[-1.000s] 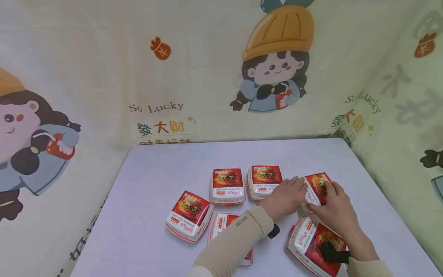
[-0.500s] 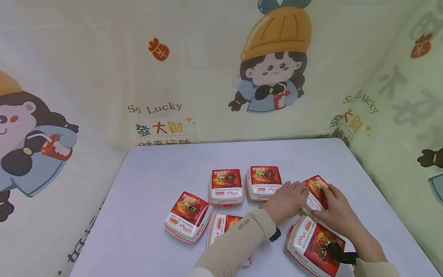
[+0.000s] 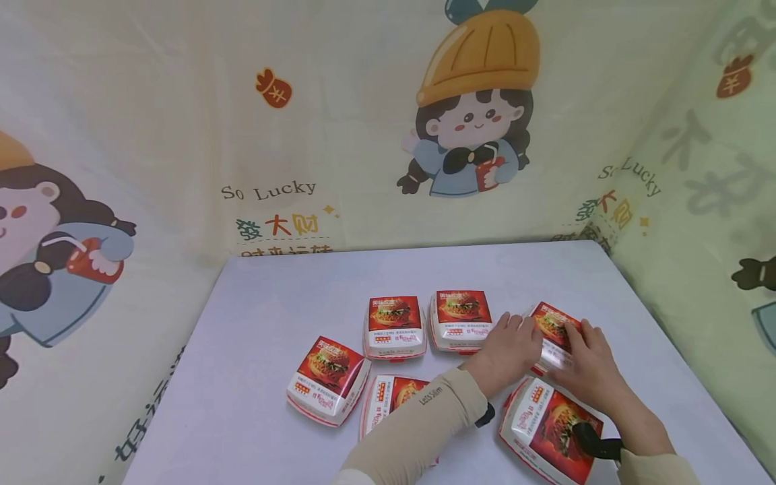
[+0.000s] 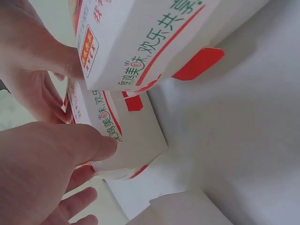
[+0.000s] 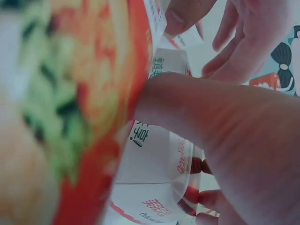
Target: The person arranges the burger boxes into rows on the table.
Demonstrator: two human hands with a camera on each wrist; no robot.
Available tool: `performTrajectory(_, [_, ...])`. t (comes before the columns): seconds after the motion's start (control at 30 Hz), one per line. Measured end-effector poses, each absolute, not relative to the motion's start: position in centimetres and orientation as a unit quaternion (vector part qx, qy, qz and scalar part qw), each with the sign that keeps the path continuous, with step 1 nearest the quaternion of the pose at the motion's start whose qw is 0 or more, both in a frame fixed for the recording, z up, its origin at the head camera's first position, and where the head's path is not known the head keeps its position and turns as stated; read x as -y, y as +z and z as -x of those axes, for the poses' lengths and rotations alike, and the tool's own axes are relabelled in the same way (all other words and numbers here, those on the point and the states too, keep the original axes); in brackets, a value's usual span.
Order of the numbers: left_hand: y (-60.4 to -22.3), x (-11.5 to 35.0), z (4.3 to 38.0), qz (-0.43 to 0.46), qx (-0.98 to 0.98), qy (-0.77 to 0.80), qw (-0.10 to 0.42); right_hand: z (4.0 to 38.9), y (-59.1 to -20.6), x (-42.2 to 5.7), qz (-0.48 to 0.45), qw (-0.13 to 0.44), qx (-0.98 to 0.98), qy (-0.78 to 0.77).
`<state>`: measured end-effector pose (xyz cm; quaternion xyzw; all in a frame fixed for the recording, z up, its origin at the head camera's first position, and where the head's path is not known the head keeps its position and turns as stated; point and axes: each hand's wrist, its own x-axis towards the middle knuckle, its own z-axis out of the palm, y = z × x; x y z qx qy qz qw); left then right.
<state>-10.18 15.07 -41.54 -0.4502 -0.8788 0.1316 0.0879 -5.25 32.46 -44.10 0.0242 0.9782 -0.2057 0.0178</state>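
Both hands are at a red and white burger box at the back right of the table. My left hand holds its left side; in the left wrist view the thumb lies on the white front wall, with fingers around the left end. Over the right part, my right hand grips it, thumb against the front wall and fingers reaching over the lid to the far right side. A second burger box lies below the right wrist, close in front of the held one. The hands hide part of the held box's lid.
Two burger boxes, one at the back and its neighbour, stand left of the hands. Another burger box lies turned at the left. The left sleeve covers part of a burger box. A patterned cloth hangs behind the white table.
The held burger box has turned slightly clockwise between the hands. My left hand has shifted a little to the right; the right hand's fingers have spread further over the box. Other boxes stay put.
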Motion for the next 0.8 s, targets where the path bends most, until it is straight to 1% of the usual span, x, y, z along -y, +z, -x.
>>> performTrajectory(0.03, [-41.6, -15.1, 10.2, 0.449, 0.88, 0.131, 0.088, 5.3, -44.1, -32.5, -0.023, 0.023, -0.978, -0.204])
performTrajectory(0.13, [-41.6, -15.2, 10.1, 0.447, 0.883, 0.129, 0.063, 5.5, -44.1, -32.8, -0.016, 0.035, -0.981, -0.191])
performTrajectory(0.3, [-41.4, -15.2, 9.9, 0.447, 0.886, 0.126, 0.018, 5.9, -44.2, -33.1, 0.006, 0.029, -0.986, -0.166])
performTrajectory(0.53, [-41.3, -15.1, 9.8, 0.44, 0.892, 0.107, 0.0, 6.2, -44.1, -33.3, 0.04, -0.015, -0.987, -0.153])
performTrajectory(0.7, [-41.3, -15.2, 9.8, 0.44, 0.891, 0.11, -0.005, 6.4, -43.9, -33.4, 0.035, 0.022, -0.987, -0.153])
performTrajectory(0.8, [-41.2, -15.3, 9.7, 0.441, 0.891, 0.111, -0.007, 6.5, -43.8, -33.5, 0.043, 0.02, -0.987, -0.15])
